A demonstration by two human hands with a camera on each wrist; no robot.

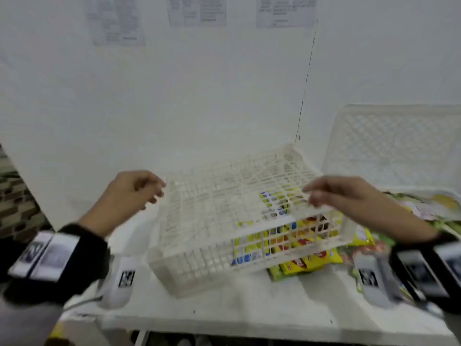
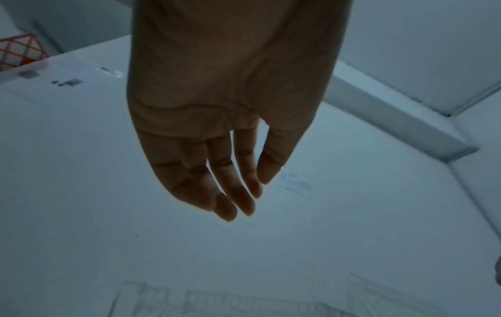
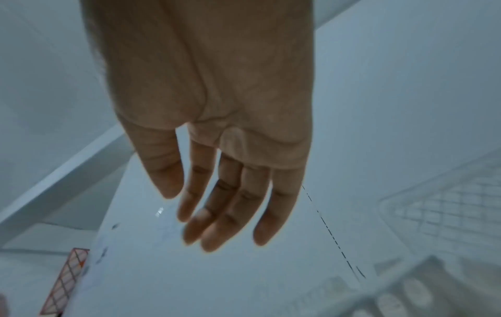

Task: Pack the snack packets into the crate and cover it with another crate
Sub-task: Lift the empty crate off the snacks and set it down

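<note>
An upturned white lattice crate lies tilted as a lid over a second white crate on the table. Yellow, blue and red snack packets show through the lattice on the right side, and some yellow packets stick out under the front right edge. My left hand hovers by the lid's far left corner with loose fingers and holds nothing. My right hand is over the lid's right edge with straight, empty fingers. Contact with the lid cannot be told.
A third white crate leans against the wall at the back right, above more loose packets. Two grey marker-tagged devices lie near the table's front edge. The white wall stands close behind.
</note>
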